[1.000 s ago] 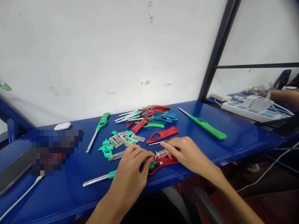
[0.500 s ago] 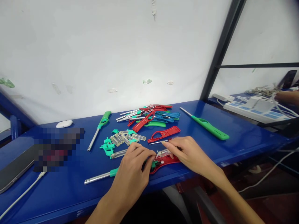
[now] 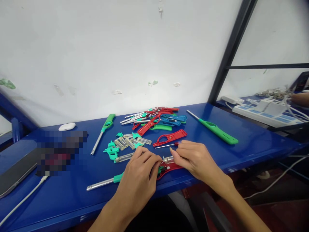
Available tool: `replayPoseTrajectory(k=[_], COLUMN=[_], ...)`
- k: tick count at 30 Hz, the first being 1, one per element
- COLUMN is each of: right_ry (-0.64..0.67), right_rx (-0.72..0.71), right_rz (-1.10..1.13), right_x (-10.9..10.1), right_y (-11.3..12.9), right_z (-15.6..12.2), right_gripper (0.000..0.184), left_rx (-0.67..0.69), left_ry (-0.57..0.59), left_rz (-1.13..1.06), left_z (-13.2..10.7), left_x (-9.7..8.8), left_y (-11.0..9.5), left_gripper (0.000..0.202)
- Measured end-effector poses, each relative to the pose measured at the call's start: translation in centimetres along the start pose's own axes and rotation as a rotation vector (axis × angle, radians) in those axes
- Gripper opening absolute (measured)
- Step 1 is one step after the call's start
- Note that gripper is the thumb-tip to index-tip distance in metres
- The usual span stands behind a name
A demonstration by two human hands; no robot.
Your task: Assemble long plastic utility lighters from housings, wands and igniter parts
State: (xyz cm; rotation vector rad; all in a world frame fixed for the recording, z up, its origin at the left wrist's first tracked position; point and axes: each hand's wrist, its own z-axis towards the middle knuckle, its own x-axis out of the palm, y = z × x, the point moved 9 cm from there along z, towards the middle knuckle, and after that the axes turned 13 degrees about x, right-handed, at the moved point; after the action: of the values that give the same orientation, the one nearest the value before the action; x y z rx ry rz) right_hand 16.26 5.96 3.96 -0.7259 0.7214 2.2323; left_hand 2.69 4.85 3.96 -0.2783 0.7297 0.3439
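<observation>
An opened gas lighter with a metal barrel, green collar (image 3: 118,178) and red half-shell (image 3: 172,166) lies at the table's front edge. My left hand (image 3: 141,172) is closed over its middle, thumb and fingertips pinched near the trigger and a thin wire. A clear fuel tank (image 3: 168,159) rests at the red shell, partly hidden by my right hand (image 3: 196,158). The curled fingers of that hand are on the handle of a screwdriver (image 3: 166,146) lying on the table, its thumb apart below. Behind the screwdriver lies a loose red half-shell (image 3: 170,137).
Clear tanks (image 3: 130,141) and green trigger parts (image 3: 112,151) lie left of centre. Behind them is a pile of opened lighters (image 3: 154,120). Green lighters (image 3: 106,129) (image 3: 214,130) flank it. A white earbud case (image 3: 67,126), a dark device (image 3: 19,170) and a power strip (image 3: 265,112) stand at the sides.
My right hand has moved off the fuel tank, up to the screwdriver handle, its fingers curling there. My left hand stays on the lighter.
</observation>
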Motion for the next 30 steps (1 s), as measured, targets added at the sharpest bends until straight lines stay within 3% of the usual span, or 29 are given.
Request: replayPoseTrajectory(k=[11,20,30], right_ry=[-0.034,-0.079,-0.039], right_rx=[-0.033,0.081,0.041], right_rz=[-0.046,-0.061,-0.026], right_x=[-0.2,-0.6,-0.3], right_y=[0.4,-0.4,-0.2], right_z=[-0.2,-0.2,-0.3], right_gripper=[0.047,0.049,0.047], left_rx=[0.029,-0.076,0.026], left_ry=[0.01,-0.011,0.052], left_rz=[0.016,-0.013,0.048], left_z=[0.0,-0.4,0.1], left_x=[0.2,0.0,0.4], left_y=[-0.4,0.5,-0.5], left_gripper=[0.017,0.013,0.015])
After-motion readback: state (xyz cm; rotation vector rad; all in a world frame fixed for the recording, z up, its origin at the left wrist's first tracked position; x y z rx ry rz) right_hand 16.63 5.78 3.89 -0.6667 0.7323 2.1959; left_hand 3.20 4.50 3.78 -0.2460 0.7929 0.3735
